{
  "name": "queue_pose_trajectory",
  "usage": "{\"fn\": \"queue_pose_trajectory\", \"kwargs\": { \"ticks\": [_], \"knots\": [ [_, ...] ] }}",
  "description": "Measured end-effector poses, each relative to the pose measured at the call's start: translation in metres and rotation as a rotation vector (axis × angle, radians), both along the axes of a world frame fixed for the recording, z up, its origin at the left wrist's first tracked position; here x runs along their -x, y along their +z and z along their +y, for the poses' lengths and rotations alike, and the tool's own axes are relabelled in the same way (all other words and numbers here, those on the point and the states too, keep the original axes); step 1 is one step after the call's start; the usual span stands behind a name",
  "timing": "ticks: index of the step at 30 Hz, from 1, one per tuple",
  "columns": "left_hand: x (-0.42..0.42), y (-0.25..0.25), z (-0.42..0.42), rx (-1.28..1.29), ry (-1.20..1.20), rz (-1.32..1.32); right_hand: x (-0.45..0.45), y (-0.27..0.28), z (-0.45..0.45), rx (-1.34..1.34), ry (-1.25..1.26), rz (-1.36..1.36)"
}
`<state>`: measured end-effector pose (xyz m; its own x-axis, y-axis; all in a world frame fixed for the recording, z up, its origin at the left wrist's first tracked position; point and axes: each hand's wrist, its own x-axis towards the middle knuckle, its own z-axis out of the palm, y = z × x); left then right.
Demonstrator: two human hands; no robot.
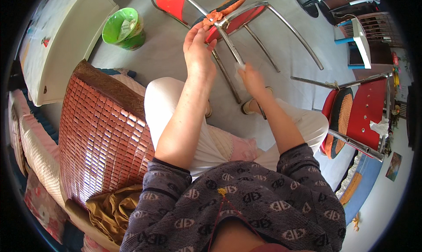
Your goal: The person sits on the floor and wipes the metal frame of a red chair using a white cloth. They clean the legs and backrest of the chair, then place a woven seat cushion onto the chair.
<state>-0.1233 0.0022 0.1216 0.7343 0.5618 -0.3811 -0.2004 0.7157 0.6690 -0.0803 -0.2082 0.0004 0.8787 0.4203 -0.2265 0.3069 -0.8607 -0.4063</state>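
Note:
A metal-framed chair with a red seat (pixel 227 28) is tipped over in front of my knees, its chrome legs slanting across the view. My left hand (pixel 201 54) reaches up to it, fingertips gripping at the orange cloth tie (pixel 212 18) knotted around the tubing. Blurred by motion, my right hand (pixel 253 80) holds a white tissue or cloth (pixel 240 73) against a chrome tube (pixel 231 47) of the chair. An orange and black seat cushion (pixel 234 3) is partly hidden behind the frame.
Left of the chair stands a green waste bin (pixel 120 29) with a liner, near a white cabinet (pixel 79 37). Another red chair (pixel 366 110) with a cushion is at my right. A brown tile mat (pixel 105 136) covers the seat on my left.

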Motion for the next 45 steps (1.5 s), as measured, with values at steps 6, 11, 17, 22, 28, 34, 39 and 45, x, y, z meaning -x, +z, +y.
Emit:
{"fn": "queue_pose_trajectory", "kwargs": {
  "ticks": [6, 11, 17, 22, 28, 34, 39, 45],
  "knots": [
    [0.000, -0.002, 0.002, -0.015, 0.008, -0.006, 0.072, 0.021, -0.057, 0.108, -0.055, -0.121],
    [0.001, -0.004, 0.000, -0.020, 0.002, -0.006, 0.083, 0.023, -0.068, 0.084, -0.104, -0.147],
    [0.001, -0.010, 0.000, -0.052, 0.009, 0.037, 0.053, 0.064, -0.055, -0.197, -0.111, 0.043],
    [-0.003, -0.022, -0.001, -0.064, -0.002, 0.057, -0.017, 0.126, -0.054, -0.528, -0.247, 0.540],
    [-0.002, -0.018, -0.008, -0.100, -0.015, 0.128, -0.091, 0.181, -0.058, -0.343, -0.157, 0.564],
    [-0.007, -0.113, -0.073, -0.621, -0.186, 0.487, -0.150, 0.193, -0.059, -0.171, -0.058, 0.378],
    [0.012, -0.166, -0.116, -0.529, -0.475, 0.625, -0.157, 0.212, -0.034, 0.418, 0.127, -0.187],
    [0.029, -0.155, -0.145, 0.082, -0.656, 0.618, -0.155, 0.210, -0.037, 0.488, 0.080, -0.232]
  ]
}}
